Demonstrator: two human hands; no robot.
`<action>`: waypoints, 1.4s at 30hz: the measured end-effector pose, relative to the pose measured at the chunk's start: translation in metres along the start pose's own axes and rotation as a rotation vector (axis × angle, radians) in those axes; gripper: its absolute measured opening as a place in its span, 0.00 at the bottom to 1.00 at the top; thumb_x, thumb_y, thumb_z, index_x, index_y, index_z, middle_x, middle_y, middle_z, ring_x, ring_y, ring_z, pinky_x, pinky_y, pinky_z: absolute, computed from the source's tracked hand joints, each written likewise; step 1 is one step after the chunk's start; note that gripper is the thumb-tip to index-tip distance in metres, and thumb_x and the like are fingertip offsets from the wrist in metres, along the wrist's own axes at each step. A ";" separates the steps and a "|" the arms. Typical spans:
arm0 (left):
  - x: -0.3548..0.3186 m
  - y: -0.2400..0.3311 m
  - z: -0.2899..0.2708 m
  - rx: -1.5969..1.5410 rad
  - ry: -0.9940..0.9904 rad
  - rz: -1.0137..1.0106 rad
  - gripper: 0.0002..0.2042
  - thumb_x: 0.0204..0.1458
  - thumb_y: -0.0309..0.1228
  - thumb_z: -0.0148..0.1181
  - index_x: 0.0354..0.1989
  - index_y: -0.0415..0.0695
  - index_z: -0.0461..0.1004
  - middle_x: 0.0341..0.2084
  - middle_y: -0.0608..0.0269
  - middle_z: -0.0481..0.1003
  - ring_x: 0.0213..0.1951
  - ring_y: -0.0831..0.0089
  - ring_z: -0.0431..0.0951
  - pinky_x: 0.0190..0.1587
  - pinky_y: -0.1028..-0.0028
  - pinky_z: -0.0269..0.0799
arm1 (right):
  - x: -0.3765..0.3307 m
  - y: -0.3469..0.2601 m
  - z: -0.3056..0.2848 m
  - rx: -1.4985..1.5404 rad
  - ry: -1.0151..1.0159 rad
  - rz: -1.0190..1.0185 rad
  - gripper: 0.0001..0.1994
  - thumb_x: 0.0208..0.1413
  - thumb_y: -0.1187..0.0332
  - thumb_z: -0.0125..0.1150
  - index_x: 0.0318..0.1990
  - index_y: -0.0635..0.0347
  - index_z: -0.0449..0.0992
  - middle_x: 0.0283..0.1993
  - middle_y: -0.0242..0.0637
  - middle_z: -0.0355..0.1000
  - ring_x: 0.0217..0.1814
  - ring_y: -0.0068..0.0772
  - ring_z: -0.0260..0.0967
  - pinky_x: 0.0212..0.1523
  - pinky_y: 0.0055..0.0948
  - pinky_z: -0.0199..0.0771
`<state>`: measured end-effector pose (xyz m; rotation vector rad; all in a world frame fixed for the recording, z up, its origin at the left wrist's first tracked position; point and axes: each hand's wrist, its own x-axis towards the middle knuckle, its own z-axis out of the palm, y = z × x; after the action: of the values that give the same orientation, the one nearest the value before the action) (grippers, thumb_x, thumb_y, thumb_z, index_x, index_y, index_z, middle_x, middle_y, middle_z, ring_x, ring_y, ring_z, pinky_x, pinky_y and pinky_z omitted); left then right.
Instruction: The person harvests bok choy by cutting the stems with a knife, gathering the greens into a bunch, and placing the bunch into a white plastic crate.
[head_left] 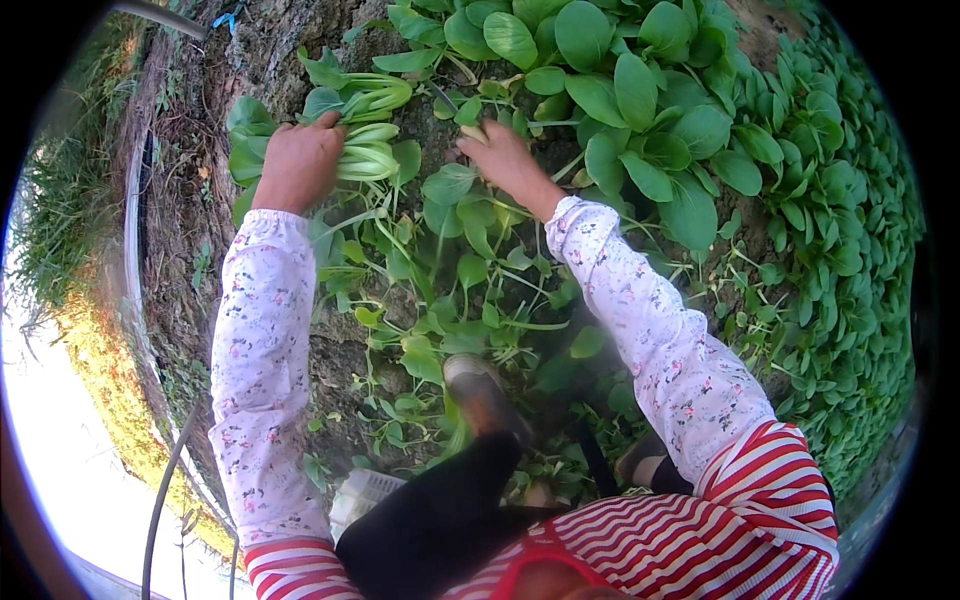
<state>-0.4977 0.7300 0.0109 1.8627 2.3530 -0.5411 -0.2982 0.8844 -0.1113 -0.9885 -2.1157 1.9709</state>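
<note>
My left hand is closed round the leafy end of a cut bok choy, its pale stalks pointing right. Just above it lies another bok choy, its leaves close to my fingers. In my right hand is a small knife with a grey blade and a pale handle, pointing up and left. The blade tip is near the stalk ends, apart from them. Part of the handle is hidden in my fist. Loose trimmed leaves lie on the soil below both hands.
Standing bok choy plants fill the upper right, with a dense green bed beyond. Bare soil and a pale edging strip run along the left. My shoe is among the leaves; a white plastic crate stands by my leg.
</note>
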 end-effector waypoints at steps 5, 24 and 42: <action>-0.074 0.040 -0.086 -0.552 -0.015 -0.043 0.27 0.34 0.27 0.66 0.50 0.42 0.75 0.57 0.55 0.70 0.48 0.52 0.76 0.53 0.60 0.69 | -0.050 -0.027 -0.029 0.452 -0.087 0.014 0.18 0.47 0.68 0.69 0.45 0.61 0.73 0.34 0.33 0.71 0.30 0.22 0.66 0.29 0.24 0.70; -0.313 0.193 -0.192 -2.389 0.720 0.023 0.34 0.38 0.28 0.63 0.59 0.35 0.62 0.51 0.50 0.72 0.51 0.57 0.74 0.54 0.61 0.72 | -0.348 -0.280 -0.102 0.130 -0.170 -0.603 0.21 0.44 0.69 0.72 0.46 0.65 0.73 0.37 0.29 0.74 0.38 0.19 0.70 0.41 0.23 0.71; -0.558 0.314 -0.223 -1.961 1.643 -0.072 0.26 0.40 0.19 0.62 0.53 0.36 0.68 0.46 0.58 0.75 0.47 0.69 0.75 0.52 0.68 0.72 | -0.495 -0.331 0.118 -0.007 -0.589 -0.791 0.28 0.56 0.57 0.65 0.57 0.69 0.69 0.47 0.35 0.74 0.32 0.17 0.67 0.34 0.17 0.68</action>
<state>-0.0250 0.3485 0.3116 0.7295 1.2590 2.8242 -0.0941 0.5471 0.3504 0.4768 -2.2245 1.9082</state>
